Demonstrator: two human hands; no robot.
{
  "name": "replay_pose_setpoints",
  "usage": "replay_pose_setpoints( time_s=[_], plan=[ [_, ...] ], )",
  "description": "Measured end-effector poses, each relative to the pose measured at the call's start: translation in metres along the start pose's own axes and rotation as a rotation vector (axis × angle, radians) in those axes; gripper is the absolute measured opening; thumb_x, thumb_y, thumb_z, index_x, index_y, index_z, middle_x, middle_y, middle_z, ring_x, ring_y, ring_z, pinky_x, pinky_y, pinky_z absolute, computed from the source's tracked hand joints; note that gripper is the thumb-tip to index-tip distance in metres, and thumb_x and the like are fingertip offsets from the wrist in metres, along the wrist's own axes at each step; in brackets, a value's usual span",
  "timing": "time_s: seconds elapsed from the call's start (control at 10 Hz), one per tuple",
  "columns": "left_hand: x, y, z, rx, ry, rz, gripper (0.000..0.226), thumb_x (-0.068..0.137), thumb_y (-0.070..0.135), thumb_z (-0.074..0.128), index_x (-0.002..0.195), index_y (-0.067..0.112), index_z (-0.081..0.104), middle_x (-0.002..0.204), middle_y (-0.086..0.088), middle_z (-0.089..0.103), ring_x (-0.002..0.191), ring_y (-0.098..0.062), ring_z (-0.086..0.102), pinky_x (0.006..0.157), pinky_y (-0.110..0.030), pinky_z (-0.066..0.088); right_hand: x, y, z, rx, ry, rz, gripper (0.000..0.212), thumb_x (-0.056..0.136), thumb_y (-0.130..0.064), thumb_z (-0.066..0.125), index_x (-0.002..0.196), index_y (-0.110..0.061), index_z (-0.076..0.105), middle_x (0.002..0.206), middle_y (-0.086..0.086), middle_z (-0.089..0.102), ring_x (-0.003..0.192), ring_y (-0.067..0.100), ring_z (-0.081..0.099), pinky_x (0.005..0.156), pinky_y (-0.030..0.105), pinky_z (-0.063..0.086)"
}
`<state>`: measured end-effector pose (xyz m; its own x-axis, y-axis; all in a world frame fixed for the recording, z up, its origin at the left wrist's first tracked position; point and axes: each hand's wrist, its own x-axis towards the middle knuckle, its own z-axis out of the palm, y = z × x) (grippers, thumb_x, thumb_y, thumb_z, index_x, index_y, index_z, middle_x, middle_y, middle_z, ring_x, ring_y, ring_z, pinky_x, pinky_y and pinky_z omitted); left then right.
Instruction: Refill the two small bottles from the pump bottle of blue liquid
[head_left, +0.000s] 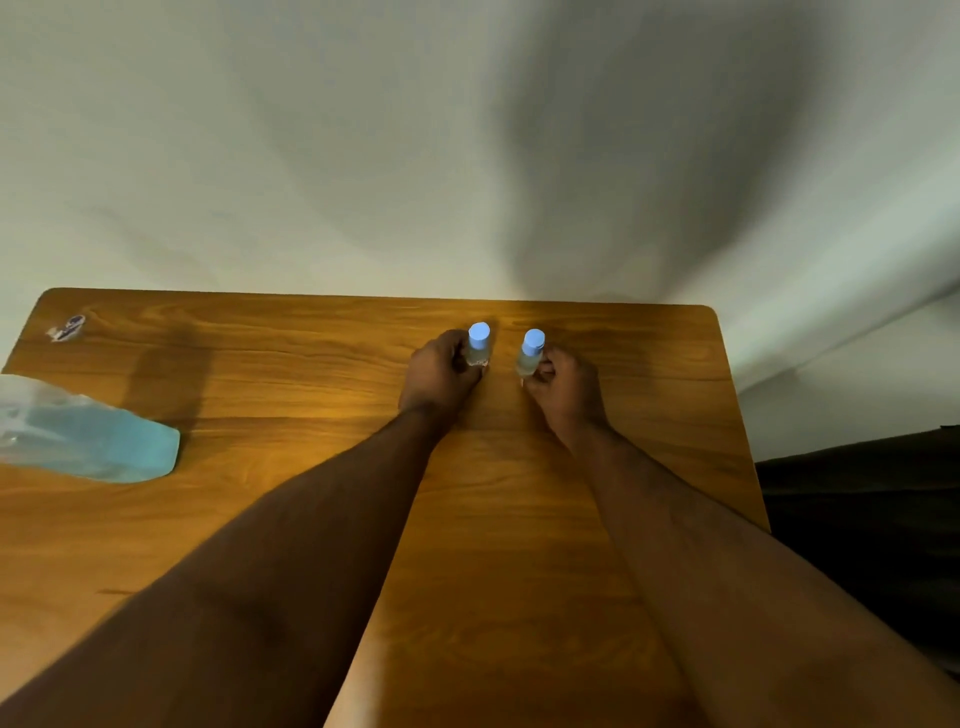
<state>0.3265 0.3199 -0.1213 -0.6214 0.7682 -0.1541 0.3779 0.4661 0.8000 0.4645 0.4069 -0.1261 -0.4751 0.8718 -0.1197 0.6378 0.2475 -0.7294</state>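
- I am looking down at a wooden table that is standing against a plain pale wall, with soft shadows falling across that wall above the far edge.
- Both bare forearms are stretching out over the table toward its far side, and each hand is ending at one small bottle.
- My left hand is curling round the left small bottle; that grip is holding the clear body, with the light blue cap standing free above the fingers.
- My right hand is curling round the right small bottle in the same way; this grip is holding the lower body, and the blue cap is showing above it.
- The two small bottles are standing upright on the table, near each other with a bare strip of wood between them, each on the inner side of the grip that is holding it.
- Both caps are sitting on the bottles.
- The pump bottle is lying well apart from the left grip, out at the left edge of the view; I am seeing only its clear base with blue liquid inside, and the pump itself is cut off by the frame.
- A small crumpled scrap is resting near the far left corner of the table, well away from both grips; I cannot tell what it is.
- A dark area is showing past the right edge of the table.
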Motion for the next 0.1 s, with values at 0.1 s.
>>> replay_pose_setpoints(
  time_s=[0.1],
  plan=[
    [-0.0061, 0.0031, -0.0010, 0.077, -0.001, -0.108, 0.091, 0.083, 0.017, 0.073, 0.153, 0.024, 0.016, 0.123, -0.009, 0.061, 0.111, -0.024, 0.058, 0.092, -0.039, 0.050, -0.0041, -0.0027, -0.0049, 0.123, -0.036, 0.163, 0.051, 0.079, -0.006, 0.072, 0.126, -0.008, 0.055, 0.123, 0.009, 0.061, 0.112, 0.022, 0.058, 0.090, 0.028, 0.049]
  ],
)
